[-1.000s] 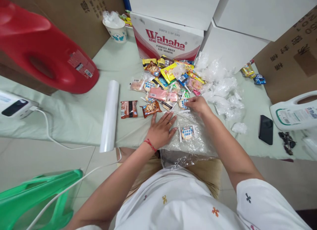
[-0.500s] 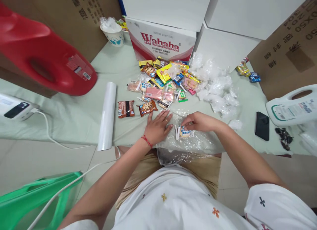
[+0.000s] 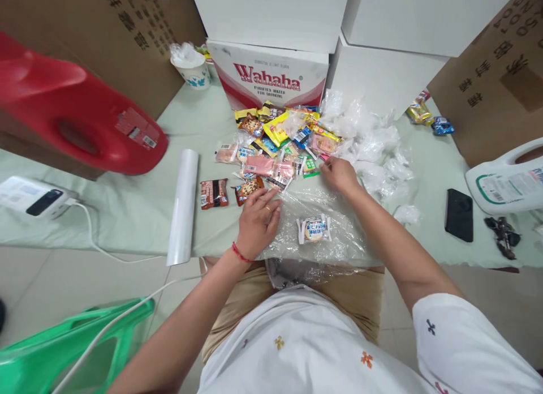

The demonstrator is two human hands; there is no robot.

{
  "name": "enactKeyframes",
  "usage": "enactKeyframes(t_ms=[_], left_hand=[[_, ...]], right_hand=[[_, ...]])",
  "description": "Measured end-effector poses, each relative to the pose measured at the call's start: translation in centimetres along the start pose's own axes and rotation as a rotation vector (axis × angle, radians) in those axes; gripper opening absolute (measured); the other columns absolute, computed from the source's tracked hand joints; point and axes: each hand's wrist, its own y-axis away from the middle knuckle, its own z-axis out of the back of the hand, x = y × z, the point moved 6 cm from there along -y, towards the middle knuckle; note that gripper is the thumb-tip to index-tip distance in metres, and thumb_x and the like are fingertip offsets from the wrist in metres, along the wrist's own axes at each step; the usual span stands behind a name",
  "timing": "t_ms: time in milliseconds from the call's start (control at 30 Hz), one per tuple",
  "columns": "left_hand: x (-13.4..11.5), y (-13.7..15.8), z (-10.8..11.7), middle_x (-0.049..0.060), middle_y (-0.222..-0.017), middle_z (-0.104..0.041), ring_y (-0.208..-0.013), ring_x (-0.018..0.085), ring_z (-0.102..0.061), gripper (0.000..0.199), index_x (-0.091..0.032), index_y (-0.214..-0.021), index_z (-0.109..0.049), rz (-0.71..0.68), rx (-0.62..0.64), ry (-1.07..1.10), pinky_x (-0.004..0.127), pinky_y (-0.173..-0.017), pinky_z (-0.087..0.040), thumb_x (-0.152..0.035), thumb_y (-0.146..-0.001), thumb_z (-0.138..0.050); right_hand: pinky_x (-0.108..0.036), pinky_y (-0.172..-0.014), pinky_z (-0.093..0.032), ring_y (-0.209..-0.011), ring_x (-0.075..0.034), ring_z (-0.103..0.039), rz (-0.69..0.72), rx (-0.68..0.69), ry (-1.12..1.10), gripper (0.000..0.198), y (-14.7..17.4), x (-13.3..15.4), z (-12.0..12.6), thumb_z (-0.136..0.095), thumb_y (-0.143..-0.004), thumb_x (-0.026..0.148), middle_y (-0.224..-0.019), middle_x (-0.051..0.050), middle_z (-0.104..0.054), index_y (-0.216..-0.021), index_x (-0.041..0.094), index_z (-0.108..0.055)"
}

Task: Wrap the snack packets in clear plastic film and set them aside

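Note:
A small biscuit packet [image 3: 314, 230] with blue lettering lies on clear plastic film [image 3: 339, 213] at the table's front edge. My left hand [image 3: 258, 221] lies on the film's left side, palm down and fingers stretched out, holding nothing. Just beyond its fingertips is a brown cookie packet [image 3: 247, 190], with a red-brown packet [image 3: 214, 193] further left. My right hand [image 3: 340, 174] is at the near right edge of a pile of wrapped snacks [image 3: 278, 128]. Its fingers are bent together beside a green-edged packet [image 3: 311, 167]; what they grip, if anything, is hidden.
Crumpled clear plastic [image 3: 377, 145] is heaped right of the snacks. A white roll [image 3: 183, 207] lies to the left, near a large red jug [image 3: 93, 116]. On the right are a black phone [image 3: 459, 215], keys [image 3: 503, 235] and a white bottle [image 3: 509, 181]. A Wahaha box [image 3: 271, 77] stands behind.
My right hand has let go of the biscuit packet and moved up to the snack pile. The packet now lies alone on the film. My left hand remains flat, slightly shifted left.

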Motion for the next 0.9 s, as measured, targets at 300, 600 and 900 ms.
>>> enactKeyframes(t_ms=[300, 600, 900], left_hand=[[0.0, 1.4, 0.7, 0.010, -0.127, -0.072, -0.119, 0.025, -0.062, 0.019, -0.021, -0.105, -0.072, 0.080, -0.121, 0.004, 0.050, -0.107, -0.050, -0.025, -0.100, -0.053], [-0.2, 1.3, 1.1, 0.009, -0.127, -0.071, -0.120, 0.026, -0.060, 0.021, -0.023, -0.104, -0.071, 0.095, -0.102, -0.013, 0.050, -0.108, -0.048, -0.027, -0.101, -0.051], [-2.2, -4.5, -2.9, 0.012, -0.127, -0.071, -0.121, 0.030, -0.055, 0.037, -0.020, -0.129, -0.066, -0.077, 0.247, -0.069, 0.051, -0.103, -0.044, -0.023, -0.100, -0.043]], right_hand=[[-0.028, -0.071, -0.049, -0.082, -0.021, -0.065, -0.110, 0.043, -0.228, 0.032, -3.6, 2.5, -2.3, -0.084, -0.072, 0.031, -0.088, -0.008, -0.070, -0.093, 0.012, -0.070], [-0.025, -0.062, -0.042, -0.064, -0.013, -0.053, 0.308, 0.356, -0.634, 0.037, 5.6, -1.4, 4.4, -0.077, -0.075, 0.049, -0.072, 0.000, -0.066, -0.094, 0.017, -0.077], [-0.027, -0.079, -0.048, -0.088, -0.018, -0.067, 0.605, 0.546, -0.410, 0.026, 12.4, 2.2, 0.3, -0.076, -0.085, 0.036, -0.098, -0.004, -0.075, -0.105, 0.020, -0.079]])
